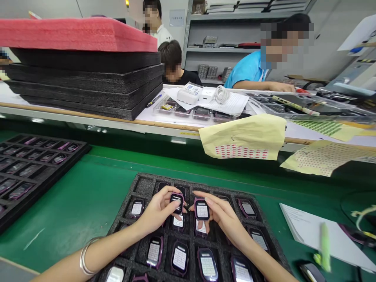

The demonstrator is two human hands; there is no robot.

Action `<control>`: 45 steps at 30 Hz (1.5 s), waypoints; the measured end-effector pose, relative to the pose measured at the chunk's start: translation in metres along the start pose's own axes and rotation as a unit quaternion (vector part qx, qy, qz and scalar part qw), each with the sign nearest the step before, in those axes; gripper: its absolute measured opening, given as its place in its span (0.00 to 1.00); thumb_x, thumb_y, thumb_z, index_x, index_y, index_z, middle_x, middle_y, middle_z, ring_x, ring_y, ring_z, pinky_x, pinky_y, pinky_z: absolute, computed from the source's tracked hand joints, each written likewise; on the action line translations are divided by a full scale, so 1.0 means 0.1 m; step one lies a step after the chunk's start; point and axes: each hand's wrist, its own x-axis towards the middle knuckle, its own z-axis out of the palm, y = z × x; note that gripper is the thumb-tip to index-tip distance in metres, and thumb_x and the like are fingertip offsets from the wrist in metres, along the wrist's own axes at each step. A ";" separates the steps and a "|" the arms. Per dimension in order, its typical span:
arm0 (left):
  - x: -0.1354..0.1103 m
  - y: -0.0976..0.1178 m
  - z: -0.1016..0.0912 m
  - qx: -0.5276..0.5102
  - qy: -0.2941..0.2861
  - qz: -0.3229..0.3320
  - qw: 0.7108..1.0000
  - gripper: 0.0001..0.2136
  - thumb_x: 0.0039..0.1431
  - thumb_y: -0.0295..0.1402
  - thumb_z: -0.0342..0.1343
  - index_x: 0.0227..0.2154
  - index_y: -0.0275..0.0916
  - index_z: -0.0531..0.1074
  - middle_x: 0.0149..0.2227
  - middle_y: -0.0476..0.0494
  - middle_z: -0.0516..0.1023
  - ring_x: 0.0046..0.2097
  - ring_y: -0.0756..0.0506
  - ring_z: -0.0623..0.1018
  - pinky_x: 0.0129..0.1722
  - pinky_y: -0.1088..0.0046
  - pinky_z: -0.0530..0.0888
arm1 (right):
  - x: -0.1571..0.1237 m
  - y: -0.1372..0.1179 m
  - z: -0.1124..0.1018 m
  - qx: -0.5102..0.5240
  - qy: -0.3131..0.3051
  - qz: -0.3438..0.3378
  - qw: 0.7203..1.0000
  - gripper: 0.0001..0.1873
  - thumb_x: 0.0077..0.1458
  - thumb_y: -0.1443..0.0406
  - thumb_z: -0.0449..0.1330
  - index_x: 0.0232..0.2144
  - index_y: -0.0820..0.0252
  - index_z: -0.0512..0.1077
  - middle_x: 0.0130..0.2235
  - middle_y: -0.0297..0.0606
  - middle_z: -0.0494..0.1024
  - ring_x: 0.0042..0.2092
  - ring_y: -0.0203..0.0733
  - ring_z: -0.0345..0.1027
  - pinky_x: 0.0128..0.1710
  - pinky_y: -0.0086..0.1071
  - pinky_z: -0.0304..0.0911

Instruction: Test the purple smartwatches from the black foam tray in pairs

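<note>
My left hand [164,205] grips a purple-framed smartwatch [177,203], its thumb lying on the dark screen, which shows a few white lines. In my right hand [221,213] is a second purple smartwatch [201,209] with a lit white screen, held by its edges between thumb and fingers. Both watches are over a black foam tray [135,227] whose square pockets hold several more watches, many with lit white screens. One lit watch [154,250] sits in a pocket below my left hand. Some pockets lie hidden under my hands and forearms.
Another foam tray of watches [44,186] lies at left on the green table [79,207]. White paper [317,235], a green marker [325,246] and a dark device are at right. A raised shelf [176,127] carries stacked foam [88,78]; co-workers sit behind it.
</note>
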 end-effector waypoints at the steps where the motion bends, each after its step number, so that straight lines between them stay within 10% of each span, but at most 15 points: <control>1: 0.00 0.00 0.00 -0.001 0.000 0.000 1.000 0.12 0.60 0.35 0.54 0.44 0.37 0.63 0.38 0.42 0.73 0.39 0.44 0.77 0.33 0.71 0.77 | 0.00 0.01 0.00 -0.002 0.000 0.002 1.000 0.23 0.62 0.54 0.53 0.53 0.63 0.65 0.39 0.46 0.78 0.28 0.42 0.74 0.21 0.27 0.67; 13: 0.00 0.02 0.01 -0.003 0.003 0.013 1.000 0.14 0.57 0.35 0.56 0.45 0.38 0.62 0.40 0.41 0.73 0.41 0.44 0.77 0.35 0.71 0.76 | 0.05 -0.01 -0.03 -0.066 -0.018 -0.013 0.998 0.28 0.56 0.58 0.61 0.56 0.60 0.60 0.39 0.41 0.74 0.29 0.40 0.72 0.22 0.29 0.69; 18: 0.06 0.19 -0.29 0.086 0.039 0.049 0.994 0.27 0.48 0.29 0.63 0.49 0.39 0.58 0.43 0.41 0.73 0.44 0.45 0.76 0.46 0.67 0.73 | 0.13 0.04 -0.22 -0.192 0.020 -0.007 0.981 0.36 0.53 0.60 0.62 0.59 0.63 0.53 0.37 0.41 0.74 0.34 0.46 0.73 0.31 0.37 0.71; 24: 0.09 0.42 -1.05 0.450 0.065 0.075 0.887 0.20 0.55 0.37 0.56 0.49 0.37 0.62 0.39 0.42 0.73 0.35 0.45 0.76 0.37 0.68 0.75 | 0.25 -0.06 -0.46 -0.581 0.012 -0.119 0.805 0.22 0.52 0.58 0.62 0.48 0.63 0.69 0.42 0.45 0.72 0.45 0.55 0.67 0.45 0.47 0.65; 27: 0.09 0.45 -1.24 0.505 0.047 0.075 0.858 0.20 0.50 0.39 0.61 0.44 0.37 0.68 0.39 0.42 0.71 0.36 0.44 0.74 0.37 0.65 0.73 | 0.28 -0.15 -0.43 -0.619 -0.015 -0.156 0.769 0.25 0.55 0.58 0.60 0.53 0.62 0.65 0.47 0.47 0.68 0.49 0.54 0.63 0.47 0.45 0.63; 37: -0.42 0.54 -0.60 0.632 -0.070 0.135 0.760 0.17 0.55 0.38 0.58 0.45 0.39 0.64 0.44 0.41 0.69 0.48 0.39 0.67 0.47 0.61 0.64 | 0.38 -0.21 0.26 -0.570 -0.108 -0.228 0.782 0.15 0.65 0.66 0.49 0.52 0.59 0.64 0.50 0.46 0.69 0.52 0.50 0.60 0.53 0.46 0.61; 45: -0.53 0.24 -0.58 0.638 -0.015 0.099 0.764 0.18 0.53 0.40 0.60 0.42 0.38 0.62 0.43 0.42 0.70 0.44 0.40 0.68 0.42 0.62 0.65 | 0.05 -0.07 0.76 -0.585 -0.245 -0.269 0.725 0.29 0.61 0.66 0.55 0.61 0.68 0.54 0.59 0.51 0.62 0.62 0.52 0.49 0.61 0.48 0.50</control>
